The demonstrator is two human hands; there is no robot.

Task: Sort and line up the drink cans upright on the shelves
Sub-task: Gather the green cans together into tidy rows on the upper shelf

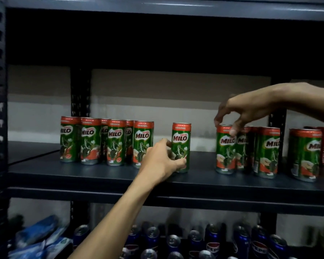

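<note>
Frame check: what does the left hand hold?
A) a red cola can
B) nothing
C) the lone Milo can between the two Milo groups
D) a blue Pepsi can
C: the left hand curls its fingers round the lone Milo can, which stands upright in the gap on the shelf.

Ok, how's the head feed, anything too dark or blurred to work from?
Head view: dim overall, nearly black above the cans; labels readable, sharpest on the lone Milo can in the left hand; right hand motion-blurred atop the next Milo can; Pepsi cans below dark and soft.
</note>
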